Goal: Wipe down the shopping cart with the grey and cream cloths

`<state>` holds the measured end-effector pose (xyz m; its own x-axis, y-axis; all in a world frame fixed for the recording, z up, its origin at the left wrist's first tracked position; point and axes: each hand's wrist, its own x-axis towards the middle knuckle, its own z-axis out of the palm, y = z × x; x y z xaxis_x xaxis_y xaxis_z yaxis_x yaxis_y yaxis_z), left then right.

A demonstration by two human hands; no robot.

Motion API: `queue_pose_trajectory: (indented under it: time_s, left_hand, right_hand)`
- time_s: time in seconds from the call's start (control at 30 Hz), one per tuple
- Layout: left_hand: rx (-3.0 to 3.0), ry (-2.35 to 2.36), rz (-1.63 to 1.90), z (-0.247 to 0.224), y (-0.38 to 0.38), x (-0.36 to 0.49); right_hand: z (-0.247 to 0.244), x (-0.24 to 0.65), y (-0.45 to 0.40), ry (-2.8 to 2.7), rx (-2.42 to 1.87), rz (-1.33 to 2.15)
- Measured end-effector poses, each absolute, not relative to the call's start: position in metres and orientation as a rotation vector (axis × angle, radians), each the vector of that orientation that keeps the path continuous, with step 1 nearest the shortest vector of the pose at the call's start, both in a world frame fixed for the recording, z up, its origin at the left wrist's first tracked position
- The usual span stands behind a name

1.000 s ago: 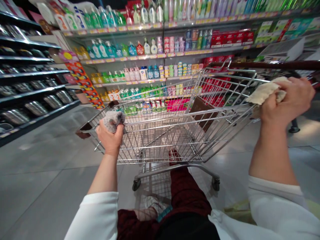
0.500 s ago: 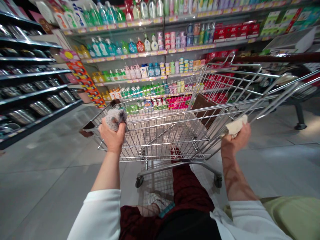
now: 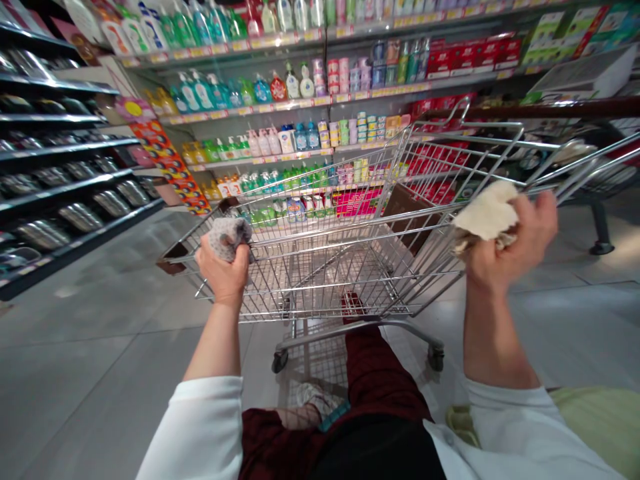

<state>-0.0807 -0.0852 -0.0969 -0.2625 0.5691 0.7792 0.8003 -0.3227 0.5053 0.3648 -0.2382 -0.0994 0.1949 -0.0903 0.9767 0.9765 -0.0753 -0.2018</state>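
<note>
Left hand [image 3: 220,272]: cloth [image 3: 229,239] in fingers, at left end of cart's [image 3: 350,231] near rim. Right hand [image 3: 513,243]: second cloth [image 3: 485,212] in fingers, by cart's right end. Basket mostly between both sets of fingers. Bottle shelves [image 3: 250,111] ahead of fingers, beyond cart. Cookware rack [image 3: 70,148] left of left fingers.

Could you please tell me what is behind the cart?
Behind the cart stand shelves of bottles and a pink panel, partly seen through it. Its brown panel and the cream cloth hide what is behind them.
</note>
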Motion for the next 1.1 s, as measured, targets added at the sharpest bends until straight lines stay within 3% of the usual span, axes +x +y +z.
queue_pose_trajectory:
  time_s: [0.1,0.33,0.47,0.63,0.8,0.9,1.0,1.1]
  left_hand:
    - [-1.776,-1.682,-1.620,-0.096,-0.087,-0.081]
    - [-1.797,-1.704,-1.612,-0.095,-0.089,-0.080]
    - [-1.804,-1.718,-1.587,-0.094,-0.088,-0.079]
    - [-1.800,-1.719,-1.572,-0.095,-0.088,-0.079]
    - [-1.798,-1.716,-1.587,-0.097,-0.087,-0.081]
    - [-1.788,-1.705,-1.598,-0.098,-0.086,-0.082]
    - [-1.780,-1.710,-1.595,-0.098,-0.086,-0.083]
    - [-1.775,-1.725,-1.581,-0.097,-0.086,-0.083]
  right_hand:
    - [-0.107,0.354,-0.220,-1.079,-1.395,-1.206]
    - [-0.223,0.323,-0.223,-1.333,-1.608,-1.091]
    - [-0.259,0.316,-0.238,-1.554,-1.581,-1.101]
    - [-0.233,0.317,-0.242,-1.591,-1.491,-0.999]
    - [-0.149,0.297,-0.234,-1.390,-1.243,-1.053]
    - [-0.110,0.279,-0.220,-1.323,-1.349,-1.110]
    - [-0.109,0.265,-0.203,-1.345,-1.357,-1.102]
    - [-0.147,0.255,-0.193,-1.470,-1.292,-1.019]
